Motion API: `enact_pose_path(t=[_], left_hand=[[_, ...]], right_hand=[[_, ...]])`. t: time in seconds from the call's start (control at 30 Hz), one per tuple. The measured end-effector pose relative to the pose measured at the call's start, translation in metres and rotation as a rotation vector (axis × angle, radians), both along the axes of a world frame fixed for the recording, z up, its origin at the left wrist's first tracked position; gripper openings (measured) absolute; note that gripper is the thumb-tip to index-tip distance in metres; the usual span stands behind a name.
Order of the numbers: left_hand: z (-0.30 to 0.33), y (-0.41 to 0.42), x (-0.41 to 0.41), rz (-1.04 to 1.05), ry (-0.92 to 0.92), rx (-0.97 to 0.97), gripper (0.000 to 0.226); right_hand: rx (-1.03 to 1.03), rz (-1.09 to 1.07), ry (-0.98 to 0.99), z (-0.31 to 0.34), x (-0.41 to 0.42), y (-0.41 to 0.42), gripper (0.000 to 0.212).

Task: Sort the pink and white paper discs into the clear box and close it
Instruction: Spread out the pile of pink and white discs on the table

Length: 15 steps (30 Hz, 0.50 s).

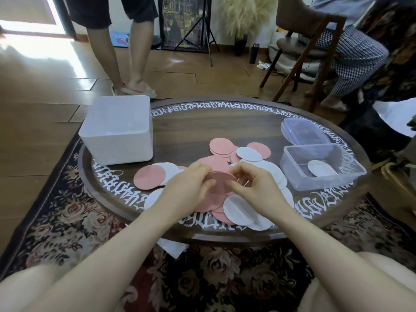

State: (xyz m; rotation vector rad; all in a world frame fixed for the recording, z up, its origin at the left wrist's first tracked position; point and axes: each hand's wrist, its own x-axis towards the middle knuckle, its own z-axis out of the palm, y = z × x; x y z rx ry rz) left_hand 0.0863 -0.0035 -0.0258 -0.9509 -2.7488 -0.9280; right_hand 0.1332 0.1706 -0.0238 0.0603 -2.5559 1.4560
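Both forearms are bare from the bottom of the view up to the wrists, with no sleeve showing anywhere along them. The left hand (191, 184) and the right hand (252, 188) carry no glove, ring, watch or bracelet that can be made out. The fingers (242, 174) are slim, the nails short and plain as far as the blur allows. Bare knees show at the lower left and lower right corners of the view, with no clothing visible over them.
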Motion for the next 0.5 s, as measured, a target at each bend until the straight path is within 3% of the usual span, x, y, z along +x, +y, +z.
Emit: enact_pose_path(t=[0.5], left_hand=[[-0.0074, 0.0052, 0.0064, -0.035, -0.119, 0.054, 0.009]], right_hand=[[0.062, 0.020, -0.012, -0.0070, 0.0023, 0.0017, 0.015]])
